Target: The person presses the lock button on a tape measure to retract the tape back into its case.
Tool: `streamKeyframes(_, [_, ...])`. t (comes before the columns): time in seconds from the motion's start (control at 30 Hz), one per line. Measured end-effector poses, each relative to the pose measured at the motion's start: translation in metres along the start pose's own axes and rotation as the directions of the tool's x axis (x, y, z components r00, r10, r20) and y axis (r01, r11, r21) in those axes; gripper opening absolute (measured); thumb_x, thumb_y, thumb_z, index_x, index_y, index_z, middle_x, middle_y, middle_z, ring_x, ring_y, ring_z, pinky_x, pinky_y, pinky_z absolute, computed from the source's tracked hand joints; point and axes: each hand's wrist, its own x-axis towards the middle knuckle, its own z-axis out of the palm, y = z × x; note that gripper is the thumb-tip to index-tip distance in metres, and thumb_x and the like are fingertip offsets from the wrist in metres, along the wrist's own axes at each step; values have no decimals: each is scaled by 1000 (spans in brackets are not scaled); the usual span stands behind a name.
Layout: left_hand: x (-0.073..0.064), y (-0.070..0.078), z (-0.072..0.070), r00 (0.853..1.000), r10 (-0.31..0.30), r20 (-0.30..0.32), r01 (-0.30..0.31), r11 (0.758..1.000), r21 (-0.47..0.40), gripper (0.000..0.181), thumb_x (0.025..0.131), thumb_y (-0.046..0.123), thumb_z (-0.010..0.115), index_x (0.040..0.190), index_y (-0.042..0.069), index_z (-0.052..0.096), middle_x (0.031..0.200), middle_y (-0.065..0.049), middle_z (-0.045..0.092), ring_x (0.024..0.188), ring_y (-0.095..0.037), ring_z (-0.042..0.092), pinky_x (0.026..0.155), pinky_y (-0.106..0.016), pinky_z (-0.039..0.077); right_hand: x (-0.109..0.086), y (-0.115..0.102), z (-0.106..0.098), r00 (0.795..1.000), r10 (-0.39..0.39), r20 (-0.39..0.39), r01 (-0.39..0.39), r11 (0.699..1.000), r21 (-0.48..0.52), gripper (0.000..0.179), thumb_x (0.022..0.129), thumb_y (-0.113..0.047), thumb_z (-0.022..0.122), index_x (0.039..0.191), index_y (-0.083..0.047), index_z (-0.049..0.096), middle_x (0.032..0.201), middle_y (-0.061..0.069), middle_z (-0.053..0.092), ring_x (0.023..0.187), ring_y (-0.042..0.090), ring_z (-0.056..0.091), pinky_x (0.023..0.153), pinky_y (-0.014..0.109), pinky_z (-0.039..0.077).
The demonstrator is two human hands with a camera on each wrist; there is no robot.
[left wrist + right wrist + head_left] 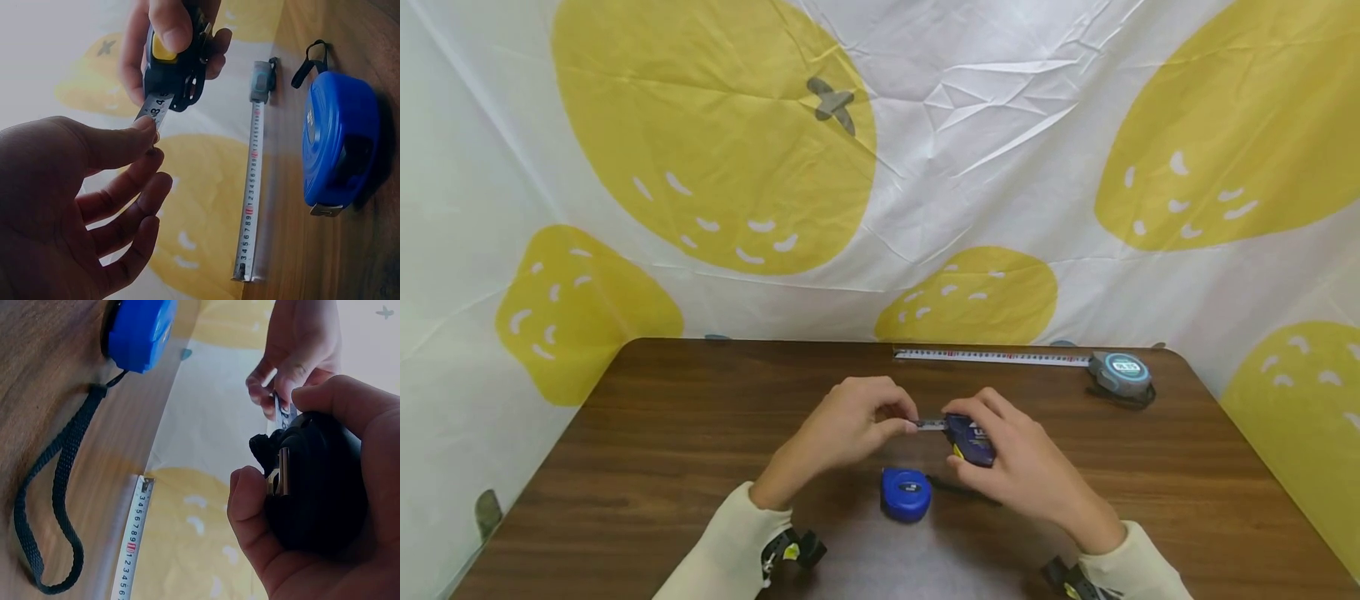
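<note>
In the head view my right hand point(1018, 458) grips a dark navy tape measure point(970, 439) with a yellow button, held above the table. A short length of its blade point(932, 425) sticks out to the left. My left hand point(850, 421) pinches the blade's end between thumb and index finger; in the left wrist view the other fingers point(134, 206) are spread loosely. Below the hands a blue tape measure point(906, 494) lies on the table, its blade drawn in. Its black strap point(59, 462) shows looped on the wood in the right wrist view.
Near the back edge of the brown wooden table point(700, 450) lies a grey tape measure point(1122, 375), its white blade point(992, 357) stretched out leftward. A white cloth point(955, 183) with yellow fruit prints hangs behind the table and along its sides.
</note>
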Motion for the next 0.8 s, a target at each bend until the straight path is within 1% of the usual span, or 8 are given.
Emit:
streamKeyframes(0.17, [0,2,3,1000,19,2,-19,1000,9,7,95,12,88,96,14,81,92,7,75,83,-4,68,77,-26,57,0,-4,3,1000,-11,-3,11,1000,6,52,86,-22,87,135,-20,68,113,-10,58,88,8,62,73,31,57])
streamKeyframes(0.3, [1,4,5,1000,19,7,-19,1000,-2,7,95,12,88,96,13,81,93,6,75,83,-4,69,77,-26,57,0,-7,6,1000,-18,-1,18,1000,17,52,86,-22,88,135,-21,68,114,-10,58,88,8,62,73,30,57])
streamKeyframes(0.47, [1,4,8,1000,10,24,-10,1000,-10,6,95,13,88,97,14,82,94,6,76,85,-4,70,78,-29,59,0,-8,9,1000,-30,2,30,999,23,52,87,-23,88,135,-19,68,114,-10,58,89,7,62,74,31,57])
streamKeyframes(0.63, [1,5,9,999,7,34,-7,1000,-14,6,96,13,87,98,13,81,95,6,76,86,-5,71,80,-35,61,1,-9,11,999,-49,-5,49,998,27,52,86,-23,88,134,-18,69,114,-11,59,90,7,62,75,32,57])
streamKeyframes(0.8, [0,6,11,1000,12,27,-12,1000,-2,9,95,14,89,97,15,80,95,7,76,87,-4,71,80,-29,59,0,-10,13,998,-61,-6,61,998,27,52,87,-24,89,134,-20,69,117,-11,60,93,7,63,77,33,58])
